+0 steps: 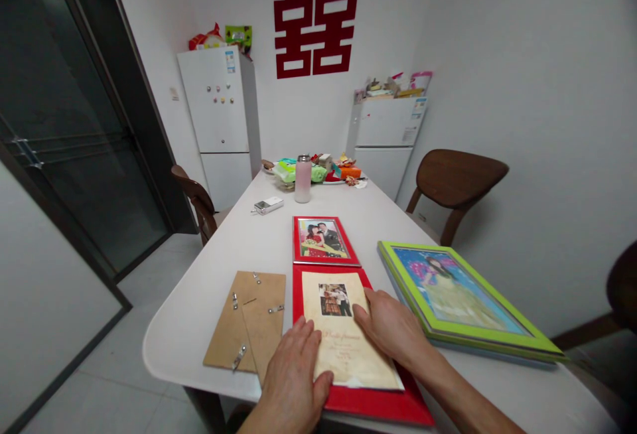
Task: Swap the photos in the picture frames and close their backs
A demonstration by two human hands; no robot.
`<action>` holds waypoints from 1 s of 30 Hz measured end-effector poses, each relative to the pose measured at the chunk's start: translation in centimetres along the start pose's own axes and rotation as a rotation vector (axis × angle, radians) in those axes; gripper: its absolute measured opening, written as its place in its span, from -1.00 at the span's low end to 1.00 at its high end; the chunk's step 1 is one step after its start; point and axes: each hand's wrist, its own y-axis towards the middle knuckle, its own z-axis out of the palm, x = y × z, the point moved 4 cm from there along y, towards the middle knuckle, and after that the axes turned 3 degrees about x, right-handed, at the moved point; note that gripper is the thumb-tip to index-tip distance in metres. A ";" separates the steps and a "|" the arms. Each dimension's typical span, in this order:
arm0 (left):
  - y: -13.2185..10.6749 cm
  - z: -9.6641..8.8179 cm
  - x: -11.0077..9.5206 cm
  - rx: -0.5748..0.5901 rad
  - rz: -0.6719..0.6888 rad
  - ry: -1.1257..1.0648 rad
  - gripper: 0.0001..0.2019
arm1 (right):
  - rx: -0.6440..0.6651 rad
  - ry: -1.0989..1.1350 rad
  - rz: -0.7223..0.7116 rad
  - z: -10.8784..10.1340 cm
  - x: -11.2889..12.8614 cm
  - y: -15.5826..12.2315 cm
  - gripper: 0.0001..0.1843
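A red folding photo frame (358, 406) lies spread on the table, its far half bearing a photo of two people (323, 239). Over the near half rests a cream paper sheet (343, 361) with a small printed photo and lettering. My left hand (296, 371) lies with fingers stretched along the sheet's left edge, its thumb on the paper. At the right edge, my right hand (393, 328) rests with its thumb on the sheet and its fingers partly hidden. To the left are brown backing boards (223, 328) with metal clips, partly overlapping.
A stack of large frames with a green-edged picture frame (458, 288) on top sits at the right. Farther back stand a pink bottle (303, 180), a small white device (268, 205) and assorted packets (286, 172). Wooden chairs (455, 172) flank the table.
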 end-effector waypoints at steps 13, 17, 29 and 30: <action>-6.6 -3.7 11.7 -0.193 -0.271 0.184 -0.40 | 0.078 0.216 -0.479 0.7 11.1 -3.8 -0.56; -7.7 -2.9 12.0 -0.236 -0.131 0.226 -0.39 | 0.106 0.195 -0.523 2.6 14.9 -5.1 -0.39; -6.9 -6.3 8.1 -0.418 0.160 0.183 -0.39 | 0.060 0.604 -0.563 -1.9 12.1 -5.8 -0.45; -6.2 -6.3 7.0 -0.407 0.180 0.161 -0.40 | 0.047 0.586 -0.551 -2.4 11.0 -5.8 -0.47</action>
